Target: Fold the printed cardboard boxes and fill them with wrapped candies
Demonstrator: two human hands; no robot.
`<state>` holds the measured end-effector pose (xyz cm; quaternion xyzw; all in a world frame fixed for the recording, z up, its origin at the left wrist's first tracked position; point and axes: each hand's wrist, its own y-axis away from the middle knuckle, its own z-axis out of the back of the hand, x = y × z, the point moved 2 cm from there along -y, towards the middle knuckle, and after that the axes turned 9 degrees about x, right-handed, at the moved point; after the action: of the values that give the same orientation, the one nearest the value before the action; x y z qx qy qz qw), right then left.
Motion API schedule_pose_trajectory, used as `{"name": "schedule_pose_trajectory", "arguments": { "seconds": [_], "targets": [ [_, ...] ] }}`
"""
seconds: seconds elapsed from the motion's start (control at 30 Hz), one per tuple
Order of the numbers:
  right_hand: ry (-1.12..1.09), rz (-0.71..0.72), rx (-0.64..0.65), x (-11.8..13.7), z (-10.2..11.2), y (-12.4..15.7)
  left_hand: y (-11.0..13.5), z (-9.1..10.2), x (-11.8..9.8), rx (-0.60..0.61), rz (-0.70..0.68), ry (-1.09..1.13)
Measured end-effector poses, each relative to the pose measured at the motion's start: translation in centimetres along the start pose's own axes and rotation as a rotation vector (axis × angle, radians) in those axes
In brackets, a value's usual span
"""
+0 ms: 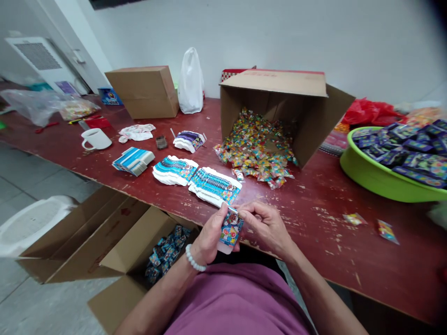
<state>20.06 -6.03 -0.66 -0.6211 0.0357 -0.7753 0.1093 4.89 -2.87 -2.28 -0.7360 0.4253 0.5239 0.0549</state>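
Observation:
My left hand (210, 236), with a beaded bracelet at the wrist, is wrapped round a small blue printed candy box (231, 229) in front of my body. A white flap sticks out at the box's lower end. My right hand (267, 226) pinches the top edge of the same box, fingers pressed together. Just beyond the hands lie two fanned rows of flat blue boxes (215, 185) with white edges. Behind them, small wrapped candies (256, 153) spill out of a cardboard box (314, 125) lying on its side.
On the red table (307, 237) stand a white mug (96, 139), a closed carton (146, 93) and a white plastic bag (191, 83). A green basin (377, 179) of dark packets is at the right. Below the left edge, an open carton (131, 242) holds several blue boxes.

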Motion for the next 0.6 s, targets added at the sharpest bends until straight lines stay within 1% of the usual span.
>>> {"name": "schedule_pose_trajectory", "arguments": {
  "seconds": [0.1,0.17,0.27,0.37,0.5,0.6],
  "targets": [
    [-0.096,-0.057,-0.011,0.42,-0.19,-0.50,0.05,0.26,-0.65,-0.050,-0.108,-0.143],
    [-0.134,-0.084,-0.016,0.54,-0.28,-0.76,0.08,0.34,-0.83,-0.045,-0.149,-0.216],
    [-0.215,-0.120,-0.028,0.43,-0.24,-0.96,0.08,0.27,-0.74,0.000,-0.131,-0.248],
    [-0.262,-0.149,-0.050,0.07,-0.12,-1.06,0.11,0.11,-0.66,-0.001,-0.128,-0.264],
    [-0.217,-0.144,-0.051,-0.23,0.04,-1.10,0.11,0.12,-0.67,-0.020,-0.151,-0.269],
    [-0.099,-0.054,0.033,0.10,0.03,-0.89,-0.01,0.40,-0.49,-0.013,-0.155,-0.227]
  ]
}}
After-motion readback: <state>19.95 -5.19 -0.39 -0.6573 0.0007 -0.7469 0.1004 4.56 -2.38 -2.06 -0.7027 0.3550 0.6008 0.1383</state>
